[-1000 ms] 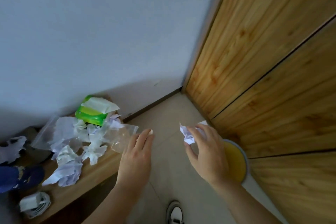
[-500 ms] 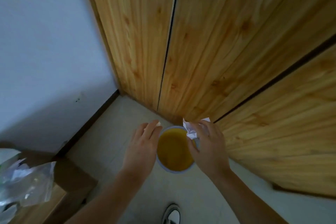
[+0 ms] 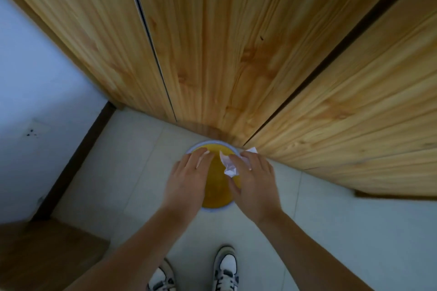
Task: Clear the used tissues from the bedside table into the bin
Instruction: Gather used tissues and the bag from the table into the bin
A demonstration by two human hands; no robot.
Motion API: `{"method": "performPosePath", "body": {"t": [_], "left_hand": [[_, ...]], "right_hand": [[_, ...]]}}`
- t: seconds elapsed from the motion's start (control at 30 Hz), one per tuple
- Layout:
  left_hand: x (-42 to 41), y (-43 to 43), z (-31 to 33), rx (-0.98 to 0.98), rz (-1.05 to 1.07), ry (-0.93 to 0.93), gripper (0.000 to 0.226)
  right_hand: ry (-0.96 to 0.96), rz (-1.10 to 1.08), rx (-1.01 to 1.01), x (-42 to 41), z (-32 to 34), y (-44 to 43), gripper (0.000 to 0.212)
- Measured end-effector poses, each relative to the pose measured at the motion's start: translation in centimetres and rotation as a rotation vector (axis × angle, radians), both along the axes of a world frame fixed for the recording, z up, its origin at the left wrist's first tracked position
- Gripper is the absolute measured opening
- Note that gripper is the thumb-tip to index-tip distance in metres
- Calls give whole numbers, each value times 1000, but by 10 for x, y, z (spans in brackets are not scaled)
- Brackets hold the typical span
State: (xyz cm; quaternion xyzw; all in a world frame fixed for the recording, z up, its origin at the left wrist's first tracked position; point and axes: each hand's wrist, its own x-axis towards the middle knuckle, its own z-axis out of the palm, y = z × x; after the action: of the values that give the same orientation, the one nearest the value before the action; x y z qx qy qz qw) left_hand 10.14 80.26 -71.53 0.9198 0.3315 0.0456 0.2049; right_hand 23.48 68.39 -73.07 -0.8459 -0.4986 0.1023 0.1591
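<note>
A round bin (image 3: 216, 205) with a pale rim and a yellow inside stands on the floor against the wooden doors. Directly over its opening, my right hand (image 3: 254, 182) pinches a crumpled white tissue (image 3: 228, 164). My left hand (image 3: 186, 177) hovers flat over the bin's left side with its fingers apart and nothing in it. Both hands cover much of the bin's mouth. The other tissues are out of view.
Tall wooden wardrobe doors (image 3: 248, 54) rise behind the bin. A white wall (image 3: 35, 90) with a dark skirting board stands at the left. A corner of the wooden bedside table (image 3: 42, 250) shows at the bottom left. My two sneakers (image 3: 224, 267) stand on the pale tiled floor.
The view swung right from the bedside table to the bin. Both hands moved over the bin's opening, the right one still holding the tissue.
</note>
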Motion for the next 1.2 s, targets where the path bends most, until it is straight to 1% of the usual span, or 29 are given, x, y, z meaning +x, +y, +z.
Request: {"method": "performPosePath", "body": {"t": [0.07, 0.2, 0.3, 0.4, 0.5, 0.6, 0.7, 0.8, 0.9, 1.03, 1.2], "left_hand": [[0, 6, -20, -1, -32, 13, 54], [-11, 15, -47, 16, -37, 104, 62], [-23, 17, -57, 37, -43, 145, 69], [-33, 19, -64, 53, -55, 180, 69], [-36, 17, -64, 42, -25, 186, 68], [-38, 13, -57, 32, 27, 164, 66], [-39, 10, -42, 8, 114, 116, 63], [-41, 6, -17, -13, 199, 93, 65], [-50, 8, 9, -18, 263, 84, 68], [-74, 15, 41, -17, 374, 99, 75], [-112, 23, 77, 10, 472, 148, 83]], "right_hand": [[-14, -1, -51, -4, -20, 5, 49], [-35, 1, -224, -16, -49, 5, 59], [5, -44, -261, -22, -62, 2, 62], [43, -53, -318, -24, -67, -1, 62], [50, -45, -306, -27, -61, -4, 58], [35, -34, -312, -26, -50, 0, 53], [32, -29, -275, -26, -31, 11, 50], [47, -10, -248, -31, -7, 24, 53], [17, 50, -246, -38, 14, 36, 56], [-39, 96, -175, -46, 48, 61, 55], [-86, 201, -128, -61, 93, 93, 65]]}}
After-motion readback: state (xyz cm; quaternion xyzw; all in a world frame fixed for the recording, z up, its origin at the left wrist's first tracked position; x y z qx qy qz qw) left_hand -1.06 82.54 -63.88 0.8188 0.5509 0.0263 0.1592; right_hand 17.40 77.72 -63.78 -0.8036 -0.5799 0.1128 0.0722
